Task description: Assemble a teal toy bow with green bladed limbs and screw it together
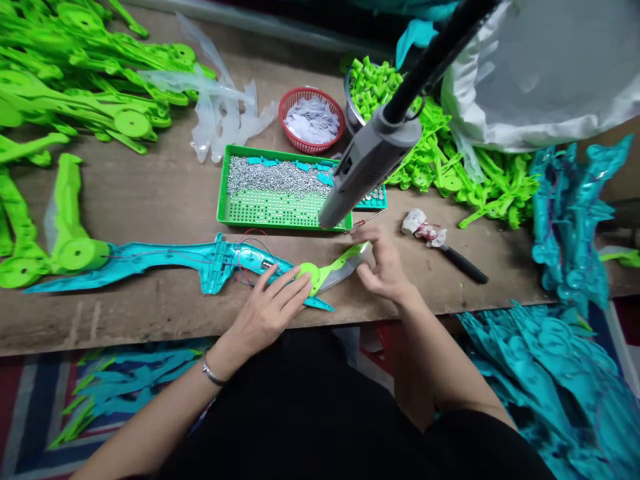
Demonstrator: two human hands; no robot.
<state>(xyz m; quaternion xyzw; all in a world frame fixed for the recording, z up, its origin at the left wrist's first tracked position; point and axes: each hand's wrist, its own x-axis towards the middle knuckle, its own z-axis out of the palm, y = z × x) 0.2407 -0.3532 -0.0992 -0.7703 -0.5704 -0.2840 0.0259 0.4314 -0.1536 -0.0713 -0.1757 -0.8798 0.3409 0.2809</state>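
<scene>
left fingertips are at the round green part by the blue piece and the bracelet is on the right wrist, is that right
Not quite: the bracelet is on the left wrist, not the right, as the head view shows. The rest holds: the left hand has its fingertips at the round green part by the blue piece.

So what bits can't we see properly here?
In the head view:
Teal plastic part: one stretch, hidden by the left hand.
Green tray: right end, partly behind the hanging grey tool.
Silvery screws: too small to count.
Green plastic pile: cut off by the left edge.
</scene>
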